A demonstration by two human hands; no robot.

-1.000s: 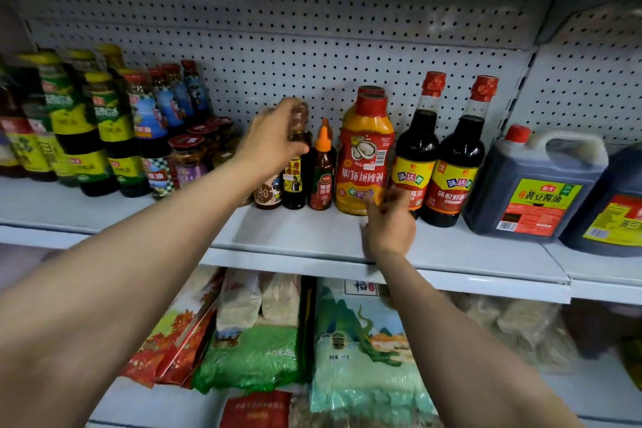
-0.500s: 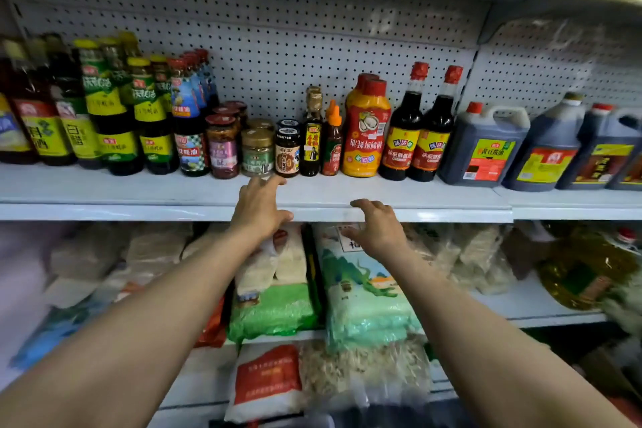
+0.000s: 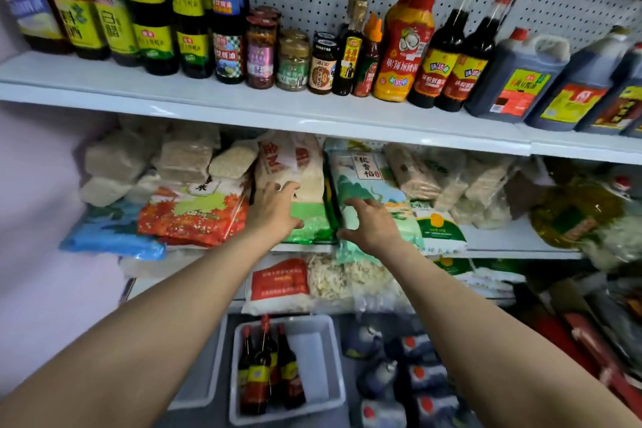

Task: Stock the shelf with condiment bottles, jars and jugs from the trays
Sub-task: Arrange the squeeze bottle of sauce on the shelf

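A person's left hand [image 3: 274,210] and right hand [image 3: 373,224] are hovering empty, fingers spread wide, in front of the rice bags [image 3: 364,191] on the lower shelf, while the next stock is waiting straight below: dark red-capped bottles [image 3: 265,370] standing upright, long axes vertical, in a pale tray [image 3: 330,403] on the floor. The left hand is lying nearer, almost directly above them. The condiment shelf [image 3: 243,104] overhead is already carrying bottles, jars and jugs. Blue-grey jugs [image 3: 410,375] right of the tray are blurred, and the tray's near edge is cut off by the left forearm.
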